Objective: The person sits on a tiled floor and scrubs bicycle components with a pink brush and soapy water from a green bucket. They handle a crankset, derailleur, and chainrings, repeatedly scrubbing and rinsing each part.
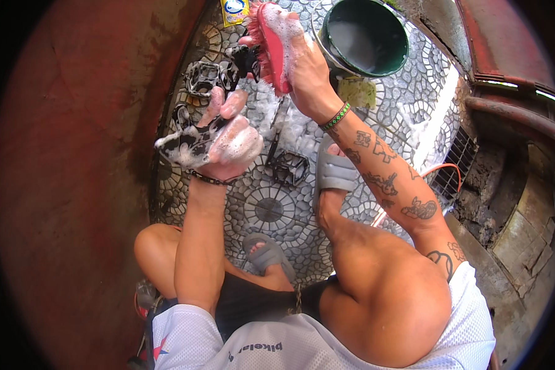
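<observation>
Soap foam covers both hands. My left hand point(233, 138) is closed around a black, sudsy part point(185, 143), whose exact kind I cannot tell. My right hand point(305, 69) grips a pink scrub brush point(274, 51), its bristles facing left, above my left hand. Just left of the bristles is a black foamy part point(244, 60), partly hidden by the brush and fingers. A black bicycle pedal point(203, 77) with suds lies near it. Another black pedal point(290, 167), joined to a dark arm, lies on the floor right of my left hand.
A dark green bucket point(366, 39) with cloudy water stands at the top, a yellowish sponge point(357, 92) beside it. A yellow sachet point(235, 11) lies at the top. A reddish wall point(83, 162) borders the left; a floor grate point(455, 159) and orange hose point(448, 165) are at right.
</observation>
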`<state>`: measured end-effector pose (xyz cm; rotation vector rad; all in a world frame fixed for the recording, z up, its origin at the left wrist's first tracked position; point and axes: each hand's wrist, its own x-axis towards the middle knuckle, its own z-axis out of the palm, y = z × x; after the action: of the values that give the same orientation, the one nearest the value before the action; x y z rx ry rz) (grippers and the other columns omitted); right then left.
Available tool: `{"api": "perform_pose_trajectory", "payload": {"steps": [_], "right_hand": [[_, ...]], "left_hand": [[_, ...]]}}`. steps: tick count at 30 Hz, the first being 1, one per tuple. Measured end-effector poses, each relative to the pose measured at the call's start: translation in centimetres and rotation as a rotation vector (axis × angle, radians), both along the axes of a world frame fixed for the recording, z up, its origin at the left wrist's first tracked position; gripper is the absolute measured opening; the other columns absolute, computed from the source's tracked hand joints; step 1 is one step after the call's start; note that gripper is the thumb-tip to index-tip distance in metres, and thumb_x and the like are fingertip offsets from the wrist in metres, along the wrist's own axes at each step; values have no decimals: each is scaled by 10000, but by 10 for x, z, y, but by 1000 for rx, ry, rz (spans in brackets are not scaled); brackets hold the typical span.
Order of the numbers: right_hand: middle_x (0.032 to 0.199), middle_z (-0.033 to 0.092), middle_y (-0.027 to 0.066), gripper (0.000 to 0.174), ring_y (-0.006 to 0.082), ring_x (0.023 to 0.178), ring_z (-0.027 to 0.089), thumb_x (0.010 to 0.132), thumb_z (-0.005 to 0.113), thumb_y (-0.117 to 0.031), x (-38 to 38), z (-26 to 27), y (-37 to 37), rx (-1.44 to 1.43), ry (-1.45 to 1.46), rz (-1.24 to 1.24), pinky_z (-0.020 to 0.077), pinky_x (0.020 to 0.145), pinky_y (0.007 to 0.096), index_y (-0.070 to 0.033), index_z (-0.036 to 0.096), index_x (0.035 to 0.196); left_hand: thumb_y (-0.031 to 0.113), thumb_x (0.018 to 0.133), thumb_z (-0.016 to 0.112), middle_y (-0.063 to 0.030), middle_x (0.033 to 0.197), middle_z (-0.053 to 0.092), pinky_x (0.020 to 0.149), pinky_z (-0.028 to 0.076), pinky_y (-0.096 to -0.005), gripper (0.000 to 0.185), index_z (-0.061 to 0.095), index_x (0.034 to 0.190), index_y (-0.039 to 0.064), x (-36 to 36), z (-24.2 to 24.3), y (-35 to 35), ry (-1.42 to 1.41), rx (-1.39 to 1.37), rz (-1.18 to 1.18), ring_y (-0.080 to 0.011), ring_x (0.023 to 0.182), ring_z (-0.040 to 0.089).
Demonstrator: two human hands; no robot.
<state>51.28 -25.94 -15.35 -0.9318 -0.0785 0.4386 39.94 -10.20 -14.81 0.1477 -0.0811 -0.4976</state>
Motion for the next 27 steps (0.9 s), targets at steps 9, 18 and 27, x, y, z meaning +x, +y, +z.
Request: {"api": "perform_pose_trajectory", "payload": {"steps": [9, 18, 27], "right_hand": [[941, 683, 176, 363, 396, 903, 687, 1038, 675, -388, -9, -2, -9, -1033, -1041, -211, 571, 787, 462, -30, 731, 1058], [967, 603, 102, 297, 350, 896, 621, 855, 746, -163, -19, 0, -18, -1070, -1118, -303, 545, 746, 461, -141, 723, 1150], [997, 699, 110, 222, 286, 841, 712, 1065, 627, -247, -32, -9, -32, -865, -439, -37, 572, 737, 428, -158, 736, 1237]], "left_hand": [[585, 1116, 502, -19, 815, 537, 460, 457, -265, 555, 555, 1376, 98, 9, 17, -7, 290, 560, 191, -123, 579, 493], [617, 1125, 421, -37, 812, 501, 414, 429, -249, 614, 555, 1409, 89, 21, 20, -17, 153, 201, 236, -140, 607, 494], [430, 1142, 543, -35, 892, 554, 740, 474, -315, 438, 594, 1224, 3, 26, -6, -1, 202, 83, 236, -167, 792, 540]]}}
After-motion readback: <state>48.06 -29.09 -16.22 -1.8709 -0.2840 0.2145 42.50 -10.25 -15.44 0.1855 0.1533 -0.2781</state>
